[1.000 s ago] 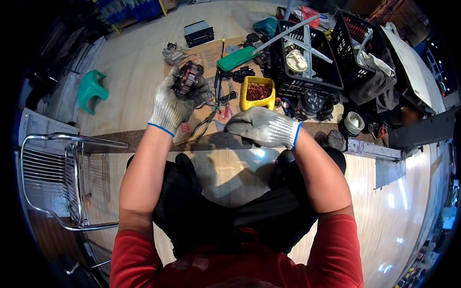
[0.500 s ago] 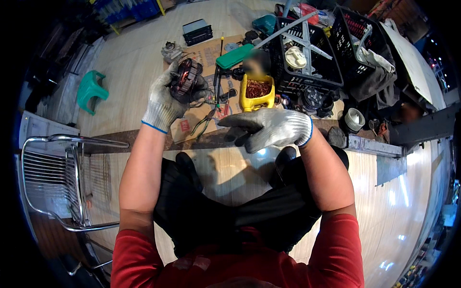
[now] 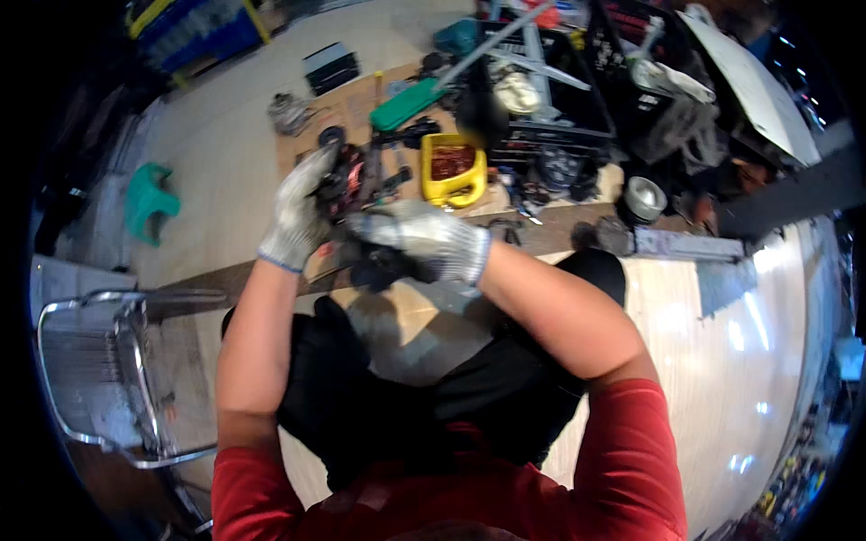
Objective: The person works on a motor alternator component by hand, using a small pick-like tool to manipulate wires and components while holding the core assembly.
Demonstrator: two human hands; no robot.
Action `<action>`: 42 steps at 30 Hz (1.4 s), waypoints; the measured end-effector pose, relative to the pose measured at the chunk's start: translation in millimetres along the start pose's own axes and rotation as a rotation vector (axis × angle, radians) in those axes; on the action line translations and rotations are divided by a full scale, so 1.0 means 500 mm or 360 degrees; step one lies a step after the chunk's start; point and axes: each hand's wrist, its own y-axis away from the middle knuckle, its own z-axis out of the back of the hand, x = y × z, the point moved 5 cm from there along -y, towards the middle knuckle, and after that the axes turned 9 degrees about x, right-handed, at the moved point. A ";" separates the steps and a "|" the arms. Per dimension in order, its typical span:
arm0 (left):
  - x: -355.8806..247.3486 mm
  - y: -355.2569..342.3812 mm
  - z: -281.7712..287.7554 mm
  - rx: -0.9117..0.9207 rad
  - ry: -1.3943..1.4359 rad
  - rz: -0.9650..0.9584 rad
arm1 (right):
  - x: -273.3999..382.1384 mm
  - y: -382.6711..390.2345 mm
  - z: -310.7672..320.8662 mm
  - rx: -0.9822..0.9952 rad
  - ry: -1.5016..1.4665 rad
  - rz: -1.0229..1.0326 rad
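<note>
My left hand (image 3: 298, 209), in a grey-white work glove, is closed around a ring-shaped stator (image 3: 350, 178) with copper windings and a dark core. My right hand (image 3: 428, 238), gloved the same way, is close against the stator's near right side. Motion smears its dark fingertips, so whether they grip it cannot be made out. To the right of the stator stands a yellow cut-open jug (image 3: 475, 187) holding reddish copper wire scraps (image 3: 451, 163).
A cardboard sheet (image 3: 290, 149) under the work carries a green case (image 3: 406, 104) and scattered parts. Black crates (image 3: 564, 135) stand at the far right. A green stool (image 3: 149, 203) and a metal chair (image 3: 135, 311) are on the left; a metal beam (image 3: 690, 245) lies right.
My right hand has moved left from the open space beside the jug to the stator. My left hand still holds the stator. The whole view has shifted and blurred.
</note>
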 end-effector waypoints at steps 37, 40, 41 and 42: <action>0.030 -0.077 0.045 -0.0232 0.0377 0.0296 | -0.162 1.255 -0.140 -0.2547 0.2278 -0.1794; 0.062 -0.090 0.038 -0.0176 0.0341 0.0443 | -0.279 1.528 -0.261 -0.3172 0.1686 -0.2047; 0.066 -0.072 -0.007 -0.0163 0.0312 0.0456 | -0.334 1.631 -0.325 -0.3357 0.1478 -0.2058; 0.056 -0.057 -0.023 -0.0175 0.0275 0.0441 | -0.373 1.693 -0.376 -0.3680 0.1262 -0.2118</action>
